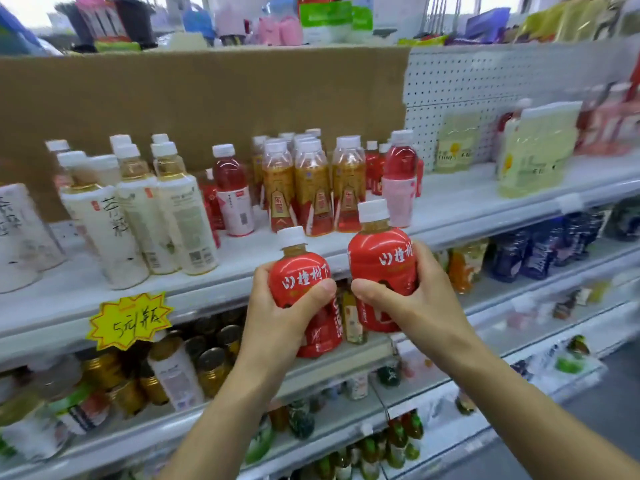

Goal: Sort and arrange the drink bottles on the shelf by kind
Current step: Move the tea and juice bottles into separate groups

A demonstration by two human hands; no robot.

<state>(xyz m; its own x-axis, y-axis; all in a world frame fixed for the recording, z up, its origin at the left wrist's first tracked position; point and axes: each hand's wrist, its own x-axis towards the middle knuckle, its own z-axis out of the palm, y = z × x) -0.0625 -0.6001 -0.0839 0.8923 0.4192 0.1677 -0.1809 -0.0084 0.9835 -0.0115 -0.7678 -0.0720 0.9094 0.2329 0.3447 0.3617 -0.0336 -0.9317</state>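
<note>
I hold two red-labelled bottles with white caps and white characters in front of the shelf edge. My left hand [277, 317] grips the left red bottle [298, 271] around its middle. My right hand [412, 303] grips the right red bottle [381, 258], which is a little higher. On the white shelf [467, 199] behind them stand several cream-labelled tea bottles [180, 216], a dark red drink with a white label [233, 195], several gold-and-red labelled bottles [311, 188] and a red drink with a pink label [400, 181].
Pale yellow pouches [536, 150] stand on the shelf at the right before a pegboard back. A cardboard sheet [207, 98] backs the left part. A yellow price star [130, 320] hangs on the shelf rail. Lower shelves hold cans, jars and dark blue bottles [540, 251].
</note>
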